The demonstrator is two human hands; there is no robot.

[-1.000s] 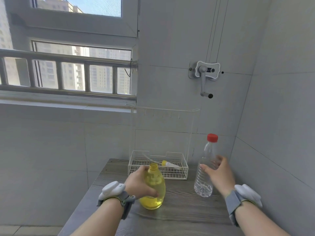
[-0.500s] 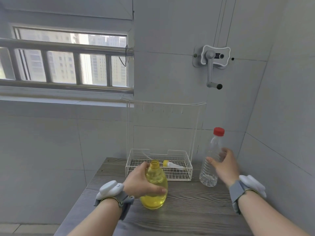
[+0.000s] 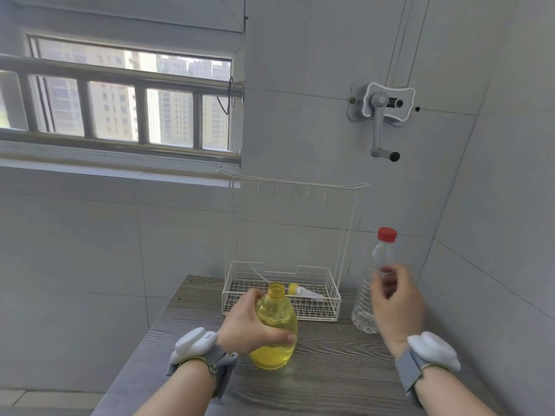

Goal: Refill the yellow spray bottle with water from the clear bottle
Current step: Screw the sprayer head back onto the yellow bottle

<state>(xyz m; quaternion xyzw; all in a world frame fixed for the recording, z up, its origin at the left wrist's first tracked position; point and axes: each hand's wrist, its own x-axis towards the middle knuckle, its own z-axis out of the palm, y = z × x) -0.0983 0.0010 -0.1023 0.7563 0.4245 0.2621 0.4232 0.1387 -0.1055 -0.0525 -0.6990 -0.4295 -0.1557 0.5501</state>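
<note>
place: home balcony | cues: tiled walls (image 3: pixel 300 85), wall crank (image 3: pixel 379 127), railed window (image 3: pixel 120 112)

You had a white wire rack (image 3: pixel 315 311) at the counter's (image 3: pixel 330 370) back, a crank (image 3: pixel 379 127) on the wall, and a barred window (image 3: pixel 120 109) to the left.

The yellow spray bottle (image 3: pixel 274 328) stands upright on the table (image 3: pixel 330 370) at lower centre of the frame. It is translucent and pear-shaped, its threaded neck open with no spray head on it. The left hand (image 3: pixel 249 322) holds it, fingers wrapped around its body. Its spray head (image 3: pixel 301 292), a yellow collar with a white nozzle, lies on its side in the white wire basket (image 3: pixel 336 298) just behind. The clear bottle (image 3: pixel 380 256) stands upright at right of the basket. It is tall, ribbed low down, with its red cap (image 3: pixel 387 234) on.
</note>
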